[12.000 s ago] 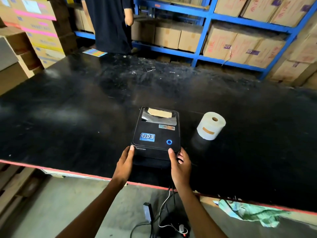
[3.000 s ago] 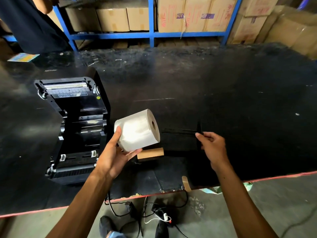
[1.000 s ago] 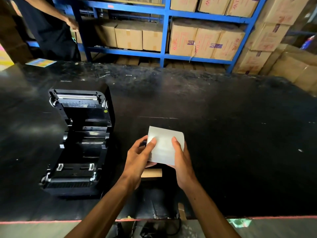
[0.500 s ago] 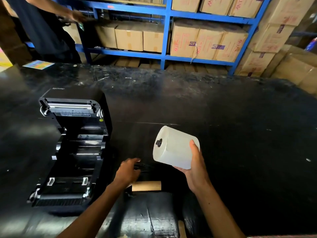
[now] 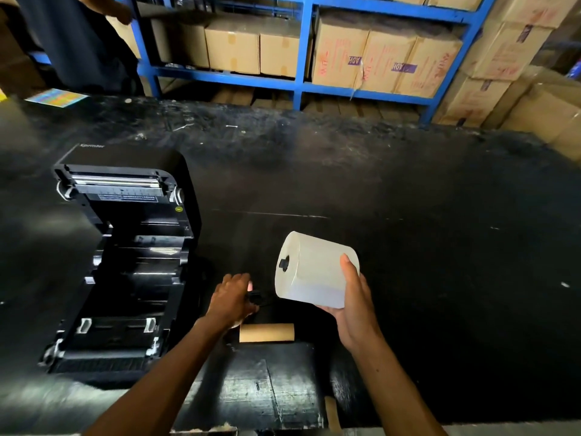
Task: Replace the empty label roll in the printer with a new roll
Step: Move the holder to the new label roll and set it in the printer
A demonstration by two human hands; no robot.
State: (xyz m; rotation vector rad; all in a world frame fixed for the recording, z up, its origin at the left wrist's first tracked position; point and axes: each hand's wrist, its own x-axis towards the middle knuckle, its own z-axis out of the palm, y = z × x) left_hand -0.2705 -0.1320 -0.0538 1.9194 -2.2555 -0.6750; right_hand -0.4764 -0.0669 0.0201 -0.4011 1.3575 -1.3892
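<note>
The black label printer point(image 5: 125, 265) sits at the left of the black table point(image 5: 408, 247) with its lid swung open and its roll bay empty. My right hand point(image 5: 355, 303) holds the new white label roll point(image 5: 314, 269) above the table; a black spindle end shows in the roll's core. My left hand point(image 5: 231, 300) rests low on the table, fingers closed around a small black part point(image 5: 255, 298). The empty brown cardboard core point(image 5: 266, 332) lies on the table just in front of my left hand.
Blue shelving point(image 5: 301, 80) with several cardboard boxes point(image 5: 386, 64) runs behind the table. A person in dark clothes point(image 5: 75, 42) stands at the far left. A coloured sheet point(image 5: 56, 97) lies at the table's far left corner.
The roll passed from both hands into my right hand alone and rose with a spindle in its core. My left hand dropped to the table onto a small black part.
</note>
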